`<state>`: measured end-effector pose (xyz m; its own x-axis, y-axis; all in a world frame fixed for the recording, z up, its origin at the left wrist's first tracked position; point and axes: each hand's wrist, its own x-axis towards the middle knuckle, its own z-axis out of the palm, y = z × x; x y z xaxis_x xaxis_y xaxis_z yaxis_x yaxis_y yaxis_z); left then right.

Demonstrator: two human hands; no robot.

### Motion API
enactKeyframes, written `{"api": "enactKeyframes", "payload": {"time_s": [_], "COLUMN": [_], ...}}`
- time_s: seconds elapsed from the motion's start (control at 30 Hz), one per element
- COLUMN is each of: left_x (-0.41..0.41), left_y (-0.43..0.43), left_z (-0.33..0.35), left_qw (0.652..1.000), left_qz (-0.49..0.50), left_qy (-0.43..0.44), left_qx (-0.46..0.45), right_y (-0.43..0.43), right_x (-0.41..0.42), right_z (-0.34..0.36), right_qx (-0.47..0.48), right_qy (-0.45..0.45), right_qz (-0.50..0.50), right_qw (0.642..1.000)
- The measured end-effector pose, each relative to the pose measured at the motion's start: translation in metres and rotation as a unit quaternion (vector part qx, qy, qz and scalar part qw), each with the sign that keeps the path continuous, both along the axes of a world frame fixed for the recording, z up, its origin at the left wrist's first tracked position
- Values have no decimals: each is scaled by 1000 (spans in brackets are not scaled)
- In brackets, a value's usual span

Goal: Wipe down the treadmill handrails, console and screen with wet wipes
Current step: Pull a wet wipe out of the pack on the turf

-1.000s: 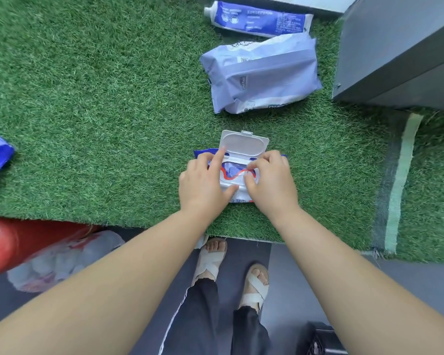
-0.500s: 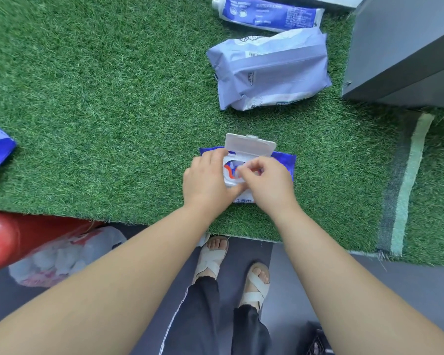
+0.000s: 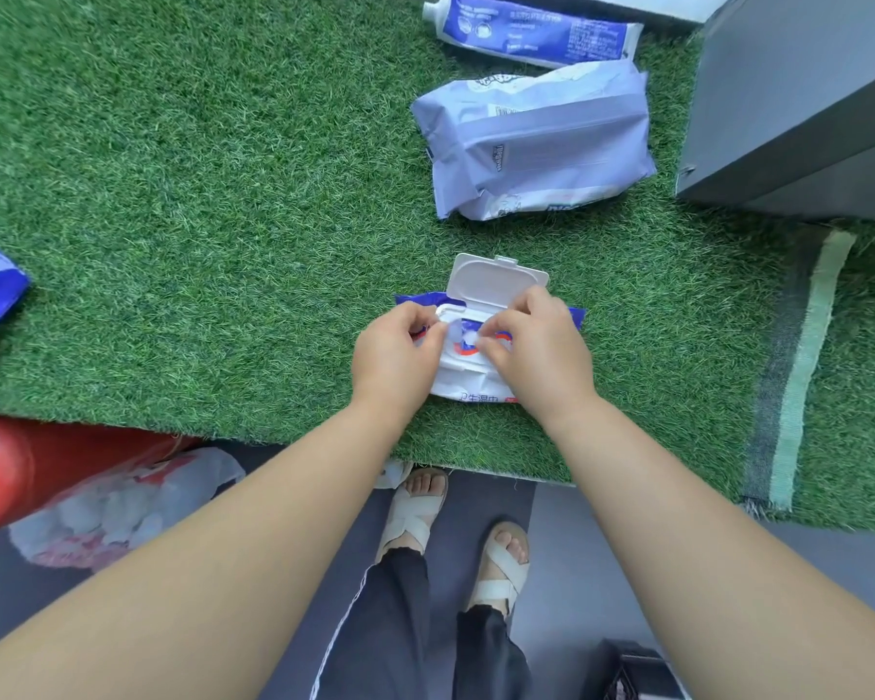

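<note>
Here, wet-wipe pack (image 3: pixel 468 384): lies flat on the green turf (image 3: pixel 223 194) and serves as the landmark for all places below. The treadmill is not in view.
Flip lid (image 3: pixel 496 280): swung open, standing at the pack's far edge.
Left hand (image 3: pixel 395 356): at the pack's left end, fingers curled, gripping the rim of the opening.
Right hand (image 3: pixel 536 346): over the pack's right half, thumb and forefinger pinching a small pale tab (image 3: pixel 468 337) at the opening. Whether this is a wipe's corner or a seal label cannot be told.
Lavender pack (image 3: pixel 536 144): beyond the wet-wipe pack, well apart.
Risk, tearing: so narrow a pinch on thin wet material would likely rip it under a sharp pull.
Risk, lifting: the soft pack would probably rise with the pull if the left hand's grip slackens.
Risk, chain pull: folded sheets may follow one another out.
Risk, soiling: a wipe trailing over the turf beside the pack could carry fibres to the screen.
</note>
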<state>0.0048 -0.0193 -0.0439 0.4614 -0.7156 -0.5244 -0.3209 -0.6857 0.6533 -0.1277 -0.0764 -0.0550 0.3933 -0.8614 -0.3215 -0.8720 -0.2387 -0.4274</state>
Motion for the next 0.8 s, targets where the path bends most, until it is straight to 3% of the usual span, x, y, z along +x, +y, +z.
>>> {"api": "enactKeyframes", "payload": {"time_s": [0.17,0.4,0.67,0.73,0.8], "left_x": [0,0,-2,-3,-4], "left_y": [2,4,3,4,4], "left_z": [1,0,1,2,3], "left_qw": [1000,1000,1000,999,999], "left_qz": [-15,-23,4,11,21], "left_qy": [-3,-17,-27,-38,-40], "left_qx": [-2,-1,6,4,-2], "right_y": [3,-5,-12,-12,-11], "right_x": [12,15,1,-2,-5], "right_z": [-4,-2,-6,-2,4], "right_qx": [-73,-79,-134,-92,14], "right_qy": [47,95,-75,-130,-145], "right_qz": [23,153,243,189,57], "right_qw": [996,980,958,969,988]}}
